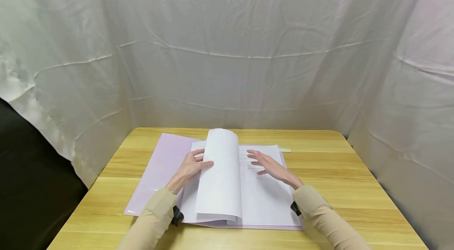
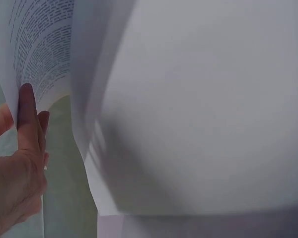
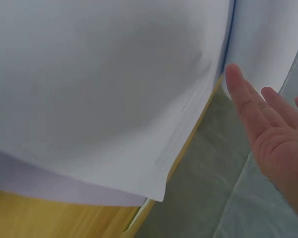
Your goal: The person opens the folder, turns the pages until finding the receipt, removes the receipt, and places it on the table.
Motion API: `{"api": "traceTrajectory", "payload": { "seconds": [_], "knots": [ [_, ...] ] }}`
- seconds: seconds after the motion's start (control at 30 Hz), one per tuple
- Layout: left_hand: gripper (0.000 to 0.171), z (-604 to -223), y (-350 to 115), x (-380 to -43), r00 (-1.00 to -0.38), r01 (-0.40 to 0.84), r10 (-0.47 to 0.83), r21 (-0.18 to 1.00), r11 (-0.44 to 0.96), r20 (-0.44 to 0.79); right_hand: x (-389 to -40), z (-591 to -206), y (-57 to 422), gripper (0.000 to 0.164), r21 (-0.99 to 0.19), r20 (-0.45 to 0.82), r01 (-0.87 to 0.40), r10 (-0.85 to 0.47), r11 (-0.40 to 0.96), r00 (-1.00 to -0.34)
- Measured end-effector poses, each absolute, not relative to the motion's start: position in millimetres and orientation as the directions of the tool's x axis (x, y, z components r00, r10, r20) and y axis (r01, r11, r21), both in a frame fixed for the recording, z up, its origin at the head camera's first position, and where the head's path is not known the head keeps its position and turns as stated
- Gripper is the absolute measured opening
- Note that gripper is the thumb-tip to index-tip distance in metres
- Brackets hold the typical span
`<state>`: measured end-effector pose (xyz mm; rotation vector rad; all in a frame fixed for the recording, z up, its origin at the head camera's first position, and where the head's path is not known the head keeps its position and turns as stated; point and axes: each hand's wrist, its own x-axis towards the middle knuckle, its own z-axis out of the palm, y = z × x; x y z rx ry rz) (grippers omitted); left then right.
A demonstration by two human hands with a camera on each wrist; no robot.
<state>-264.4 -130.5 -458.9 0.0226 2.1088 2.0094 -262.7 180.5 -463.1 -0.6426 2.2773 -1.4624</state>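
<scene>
A pale purple folder (image 1: 156,175) lies spread on the table with white printed sheets in it. One sheet (image 1: 220,179) stands up in a curve over the middle, bent toward the left. My left hand (image 1: 190,168) pinches this sheet's left edge, thumb on the near face and fingers behind; the left wrist view shows lines of print on the sheet (image 2: 44,49) there. Above the right-hand page (image 1: 266,191) hovers my right hand (image 1: 271,166), fingers spread and holding nothing. In the right wrist view its fingers (image 3: 251,106) extend near the curved paper.
A light green tab (image 1: 285,150) sticks out past the folder's upper right edge. The wooden table (image 1: 333,179) reaches back to a grey-white curtain (image 1: 230,76). Dark cloth (image 1: 28,179) hangs at the left.
</scene>
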Motion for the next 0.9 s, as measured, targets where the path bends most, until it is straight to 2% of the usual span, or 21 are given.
{"api": "traceTrajectory", "payload": {
  "seconds": [0.23,0.5,0.7,0.9],
  "knots": [
    [0.078,-463,-142,-264,-0.98,-0.167,0.077,0.969,0.181,-0.183,-274,-472,196,0.058,-0.904,-0.04,-0.176,-0.488,0.389,-0.872],
    [0.082,-469,-155,-268,-0.984,-0.164,0.014,0.921,0.353,-0.18,-284,-480,211,0.054,-0.897,-0.014,-0.193,-0.462,0.397,-0.887],
    [0.083,-472,-166,-269,-0.982,-0.168,0.003,0.877,0.45,-0.189,-291,-485,218,0.051,-0.883,-0.006,-0.195,-0.426,0.427,-0.905],
    [0.081,-473,-172,-269,-0.983,-0.161,-0.007,0.841,0.517,-0.184,-299,-492,222,0.051,-0.831,0.013,-0.216,-0.37,0.512,-0.929]
  ]
}}
